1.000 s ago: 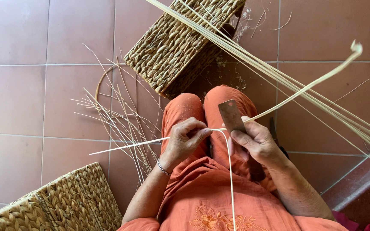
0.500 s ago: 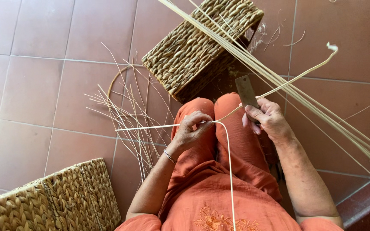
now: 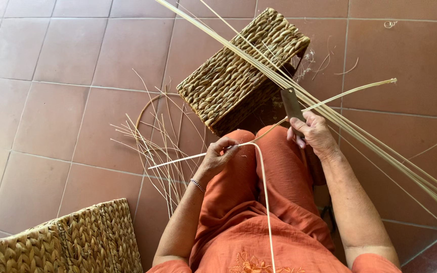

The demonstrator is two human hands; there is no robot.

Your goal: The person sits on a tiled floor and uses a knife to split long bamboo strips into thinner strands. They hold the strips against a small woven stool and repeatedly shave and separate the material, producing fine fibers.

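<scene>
A home basket-weaving spot, set up on a floor (image 3: 51,101) of terracotta tiles rather than in a fitted workshop. A finished woven basket (image 3: 238,76) lies on its side on the tiles, and a second basket (image 3: 72,242) sits at the lower left. Long pale cane strips (image 3: 360,131) cross the scene, with thinner offcuts (image 3: 158,146) scattered on the floor.

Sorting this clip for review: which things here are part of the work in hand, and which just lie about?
In hand:
left hand pinching the pale cane strip
right hand holding the flat blade

Lying about:
woven basket ahead of the knees
second woven basket
loose cane scraps on the tiled floor
long cane bundle
</scene>
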